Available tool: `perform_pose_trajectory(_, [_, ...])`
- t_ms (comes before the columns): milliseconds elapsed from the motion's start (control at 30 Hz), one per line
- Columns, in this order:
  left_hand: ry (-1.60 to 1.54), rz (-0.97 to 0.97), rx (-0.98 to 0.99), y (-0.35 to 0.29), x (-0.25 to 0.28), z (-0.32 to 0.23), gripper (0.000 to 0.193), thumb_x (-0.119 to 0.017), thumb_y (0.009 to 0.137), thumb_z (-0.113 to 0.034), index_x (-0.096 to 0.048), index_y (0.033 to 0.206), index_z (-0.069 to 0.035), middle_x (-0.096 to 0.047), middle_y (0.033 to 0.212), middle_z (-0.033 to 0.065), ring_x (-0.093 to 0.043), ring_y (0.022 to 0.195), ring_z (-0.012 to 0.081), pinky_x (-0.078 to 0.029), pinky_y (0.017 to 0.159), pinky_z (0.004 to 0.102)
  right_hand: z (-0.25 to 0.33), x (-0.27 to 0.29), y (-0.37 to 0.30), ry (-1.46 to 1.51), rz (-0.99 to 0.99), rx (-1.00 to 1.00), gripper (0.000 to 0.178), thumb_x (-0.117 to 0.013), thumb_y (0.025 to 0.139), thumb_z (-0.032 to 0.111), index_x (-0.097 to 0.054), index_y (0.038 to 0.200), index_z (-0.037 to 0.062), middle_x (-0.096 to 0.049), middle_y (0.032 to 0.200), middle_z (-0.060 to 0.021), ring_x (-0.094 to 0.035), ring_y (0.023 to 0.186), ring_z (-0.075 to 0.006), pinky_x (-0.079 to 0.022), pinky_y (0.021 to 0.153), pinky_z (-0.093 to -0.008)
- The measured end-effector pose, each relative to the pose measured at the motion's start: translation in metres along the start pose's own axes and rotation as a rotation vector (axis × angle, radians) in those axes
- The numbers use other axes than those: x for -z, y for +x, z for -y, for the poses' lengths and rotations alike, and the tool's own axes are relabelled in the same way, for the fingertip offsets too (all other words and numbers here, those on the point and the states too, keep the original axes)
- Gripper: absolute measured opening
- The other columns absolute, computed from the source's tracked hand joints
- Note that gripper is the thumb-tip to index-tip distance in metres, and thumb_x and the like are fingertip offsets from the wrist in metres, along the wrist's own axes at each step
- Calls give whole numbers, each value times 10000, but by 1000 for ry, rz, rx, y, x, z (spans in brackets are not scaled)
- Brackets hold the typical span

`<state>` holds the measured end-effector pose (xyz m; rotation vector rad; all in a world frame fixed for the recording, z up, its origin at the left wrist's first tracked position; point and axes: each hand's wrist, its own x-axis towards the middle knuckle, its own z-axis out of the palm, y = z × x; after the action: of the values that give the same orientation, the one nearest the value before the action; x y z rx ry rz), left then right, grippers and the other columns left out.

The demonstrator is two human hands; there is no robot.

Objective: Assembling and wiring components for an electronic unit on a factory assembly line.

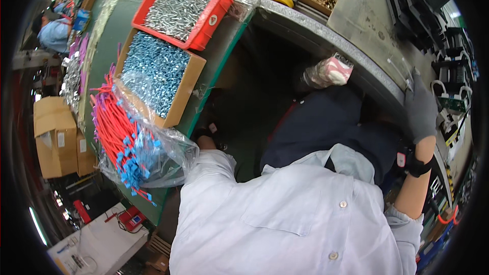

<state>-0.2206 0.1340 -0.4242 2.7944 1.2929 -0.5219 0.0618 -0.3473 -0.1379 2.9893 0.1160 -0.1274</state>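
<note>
My right hand [422,109], in a grey glove, is at the right by the light bench edge. Its fingers point away from me, and thin white strips [399,73] run into their tips, seemingly pinched there. Below the glove is a black wrist strap with a pale tag. My left wrist [206,141] goes down beside the green bench edge at centre left. The left hand itself is lost in the dark there, so its fingers are hidden. A pink and white object in clear plastic [333,71] shows above my dark trousers.
On the green bench [111,20] at left are a red bin [208,33] of silver screws, a carton [178,103] of bluish metal parts, and a plastic bag with red cables [109,127] ending in blue connectors. Beyond lie cardboard boxes [55,132]; black racks [407,10] stand far right.
</note>
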Motion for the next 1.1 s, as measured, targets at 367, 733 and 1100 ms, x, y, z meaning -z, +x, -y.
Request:
perform_pose_trajectory(367, [-189, 348, 135, 18, -85, 64, 229, -512, 870, -195, -641, 1024, -86, -636, 1010, 104, -617, 895, 249, -488, 762, 335, 3, -7, -4, -185, -105, 72, 438, -424, 902, 248, -465, 1324, 139, -620, 929, -256, -600, 860, -421, -461, 767, -485])
perform_pose_trajectory(733, [-495, 516, 283, 0, -112, 93, 229, -533, 874, -165, -643, 1049, -66, -634, 1017, 97, -608, 910, 214, -482, 776, 310, -3, -8, -1, -58, -51, -87, 441, -410, 909, 258, -456, 1331, 139, -618, 996, -234, -598, 893, -415, -461, 800, -471])
perform_pose_trajectory(1100, [-1024, 697, 333, -41, -79, 62, 232, -555, 879, -136, -645, 1074, -47, -632, 1024, 89, -600, 924, 180, -477, 791, 285, 25, 11, -22, 265, -223, -112, 343, -506, 867, 221, -556, 1154, 39, -624, 871, -231, -618, 804, -388, -461, 674, -441])
